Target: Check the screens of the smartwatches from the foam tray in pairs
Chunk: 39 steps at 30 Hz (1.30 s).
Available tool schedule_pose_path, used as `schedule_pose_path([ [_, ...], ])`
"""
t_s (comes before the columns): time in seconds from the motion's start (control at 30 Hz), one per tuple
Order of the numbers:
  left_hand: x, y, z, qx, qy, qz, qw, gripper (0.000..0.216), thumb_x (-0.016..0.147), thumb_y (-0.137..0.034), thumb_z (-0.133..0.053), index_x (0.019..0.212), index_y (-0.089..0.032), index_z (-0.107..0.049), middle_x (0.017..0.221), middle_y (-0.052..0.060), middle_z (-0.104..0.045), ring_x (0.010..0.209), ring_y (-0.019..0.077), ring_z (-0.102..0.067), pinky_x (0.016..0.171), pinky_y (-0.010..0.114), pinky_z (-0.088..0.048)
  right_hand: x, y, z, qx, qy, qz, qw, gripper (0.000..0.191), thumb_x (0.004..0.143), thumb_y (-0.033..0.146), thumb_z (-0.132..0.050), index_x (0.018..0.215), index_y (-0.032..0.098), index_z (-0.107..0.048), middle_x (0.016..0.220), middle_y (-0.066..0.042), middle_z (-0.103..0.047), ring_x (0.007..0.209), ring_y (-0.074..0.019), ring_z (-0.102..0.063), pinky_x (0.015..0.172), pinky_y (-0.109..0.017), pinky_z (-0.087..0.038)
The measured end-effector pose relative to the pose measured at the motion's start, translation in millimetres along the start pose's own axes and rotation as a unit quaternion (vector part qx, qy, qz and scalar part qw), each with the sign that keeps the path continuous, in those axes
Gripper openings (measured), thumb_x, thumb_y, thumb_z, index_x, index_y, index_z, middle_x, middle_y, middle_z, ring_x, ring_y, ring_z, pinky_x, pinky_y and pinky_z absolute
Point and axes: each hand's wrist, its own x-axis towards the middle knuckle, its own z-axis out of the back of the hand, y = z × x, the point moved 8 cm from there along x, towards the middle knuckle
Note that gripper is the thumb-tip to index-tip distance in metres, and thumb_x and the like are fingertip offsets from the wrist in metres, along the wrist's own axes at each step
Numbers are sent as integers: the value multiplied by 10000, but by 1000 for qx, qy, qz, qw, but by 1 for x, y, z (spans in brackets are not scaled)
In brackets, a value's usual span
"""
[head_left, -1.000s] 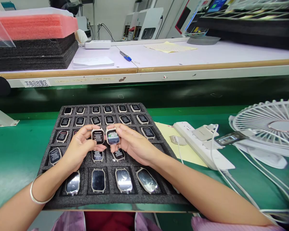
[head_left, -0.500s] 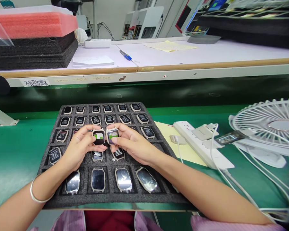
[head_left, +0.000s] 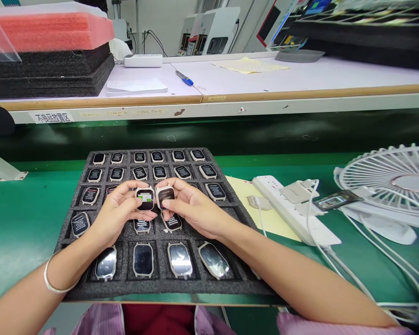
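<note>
My left hand grips a smartwatch body without straps; its screen is lit with a green and white patch, and my thumb lies on its left edge. Beside it, my right hand holds a second smartwatch body, thumb on the glass, its screen mostly dark. Both are held close together over a dark grey foam tray. Rows of similar watch bodies sit in the tray's pockets, many showing white text. In the front row, a watch has a dark screen. My hands hide part of the middle rows.
To the right lie a white power strip with plugs, a yellow sheet, cables and a white fan. A raised shelf runs behind, bearing stacked foam, a paper pad and a blue pen-like tool.
The right-hand watch's screen has gone from a green patch to mostly dark. Both hands keep their hold; the whole view has shifted slightly.
</note>
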Motion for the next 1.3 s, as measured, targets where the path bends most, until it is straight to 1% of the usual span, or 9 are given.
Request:
schedule_pose_path([
  [0.17, 0, 0, 1, -5, -1, -5, 1000, 291, 768, -263, -700, 1023, -180, -588, 834, -5, -705, 647, 212, -748, 673, 308, -634, 0, 1, -1, 4, 11, 6, 1000, 289, 810, 190, -683, 1070, 198, -556, 859, 15, -605, 634, -110, -603, 662, -296, -470],
  [0.4, 0, -1, 3, -1, -4, -8, 1000, 335, 746, -261, -719, 1038, -173, -582, 768, -17, -698, 658, 212, -750, 683, 291, -635, 0, -1, -2, 21, 27, 0, 999, 297, 848, 224, -661, 1123, 193, -554, 868, 5, -635, 670, -125, -649, 679, -298, -493],
  [0.57, 3, -1, 3, 13, -9, -14, 1000, 351, 745, -266, -746, 1039, -179, -575, 803, -7, -713, 644, 199, -746, 642, 269, -630, 1, -1, -2, 14, 26, 5, 1000, 276, 877, 257, -655, 1129, 193, -561, 849, 9, -636, 664, -122, -649, 674, -295, -496],
  [0.7, 1, -2, 3, 11, -8, -19, 1000, 350, 751, -265, -745, 1045, -177, -575, 846, 6, -718, 652, 185, -743, 667, 274, -629, 0, -1, -2, 16, 21, 8, 1000, 294, 859, 208, -645, 1137, 192, -552, 864, 11, -634, 669, -113, -645, 678, -285, -492],
  [0.93, 2, -3, 2, 13, -3, -31, 999, 431, 728, -192, -728, 1130, -178, -572, 977, 37, -709, 683, 160, -727, 708, 285, -608, 1, -1, 0, 19, 9, 12, 1000, 323, 819, 130, -621, 1128, 192, -549, 905, -6, -642, 678, -116, -634, 692, -293, -495],
  [1.07, -4, -18, -1, 36, 1, -73, 997, 527, 707, -89, -730, 1200, -205, -583, 976, 26, -689, 757, 118, -681, 722, 218, -561, 2, 0, 4, 19, 0, 12, 1000, 375, 819, 150, -651, 1174, 199, -540, 939, -20, -665, 704, -123, -656, 696, -281, -499],
  [1.1, -10, -23, -6, 43, 19, -84, 995, 536, 702, -58, -730, 1196, -215, -597, 970, 25, -681, 799, 120, -669, 731, 205, -550, 3, 1, 3, 20, 1, 16, 1000, 403, 823, 165, -665, 1203, 202, -535, 942, -22, -668, 728, -130, -665, 709, -283, -508],
  [1.17, -29, -32, -25, 49, 98, -79, 991, 546, 711, -14, -721, 1193, -250, -623, 957, 24, -666, 854, 130, -648, 730, 195, -533, 2, 6, 1, 18, 9, 30, 999, 468, 838, 209, -693, 1272, 215, -519, 992, -37, -665, 800, -145, -679, 763, -299, -532],
  [1.3, -85, -45, -78, -5, 329, -5, 944, 576, 771, -37, -714, 1241, -360, -630, 887, 1, -650, 752, 107, -635, 675, 184, -501, -11, 20, -9, -32, 40, 89, 995, 513, 885, 291, -710, 1348, 258, -493, 1098, -54, -617, 863, -158, -687, 838, -347, -560],
])
